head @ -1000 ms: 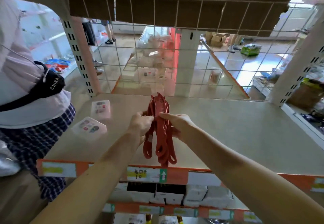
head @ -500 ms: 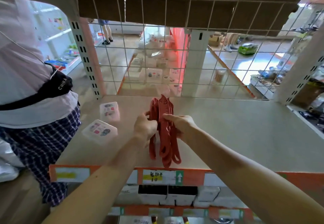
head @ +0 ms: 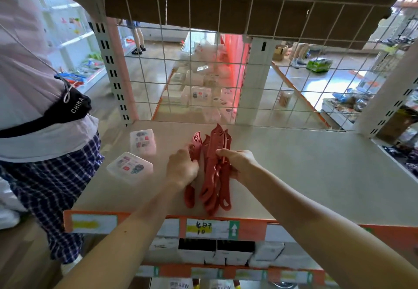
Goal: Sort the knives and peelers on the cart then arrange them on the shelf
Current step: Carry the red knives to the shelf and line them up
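Note:
A bunch of red plastic knives [head: 213, 171] lies over the beige shelf board [head: 305, 171], tips pointing toward the wire mesh at the back. My right hand [head: 237, 164] grips the main bunch from the right side. To the left, one red knife [head: 192, 166] stands slightly apart from the bunch, and my left hand [head: 182, 168] is closed on its middle. The handles reach down close to the shelf's orange front edge [head: 253, 228]. No peelers or cart are in view.
Two clear plastic boxes [head: 130, 167] [head: 143, 141] lie on the shelf's left part. A person in a plaid skirt with a black waist bag [head: 45, 148] stands close at the left. A wire mesh panel [head: 226, 80] closes the shelf's back; white boxes [head: 221, 252] fill the shelf below.
The bunch of red knives has come down from upright in the air to low over the shelf. My left hand has drawn one knife a little to the left of the bunch.

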